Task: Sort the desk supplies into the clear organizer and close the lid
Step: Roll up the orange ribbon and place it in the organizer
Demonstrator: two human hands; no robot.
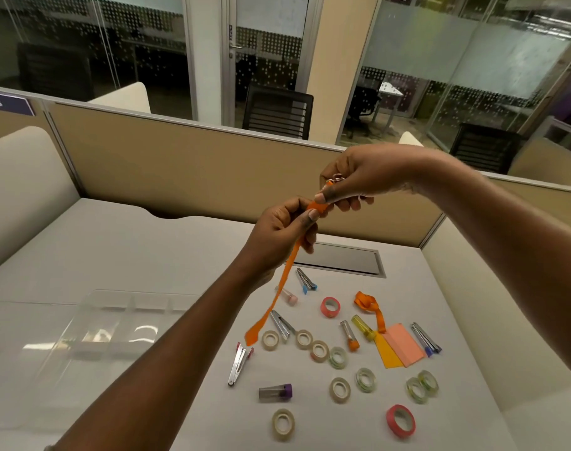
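Orange strap [285, 281] up in air over desk [147, 249]. Sorting barely begun, by my read: clear organizer [92, 323] at left looks empty, lid looks open. Tape rolls [339, 357], staplers [238, 366], tags [399, 348] all loose. Right hand [359, 180] pinches strap's ring end, left hand [284, 232] pinches just below. Tail hangs, tip near stapler.

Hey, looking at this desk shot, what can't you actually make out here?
Head view only:
Metal clip on the orange lanyard: mostly covered by the right hand, type unclear.
Clear organizer: its right part hidden behind the left forearm, walls nearly transparent, compartment count unclear.
Purple sign: cut off by the left edge, only "073" reads.
Purple-capped tube: too small to tell its contents.
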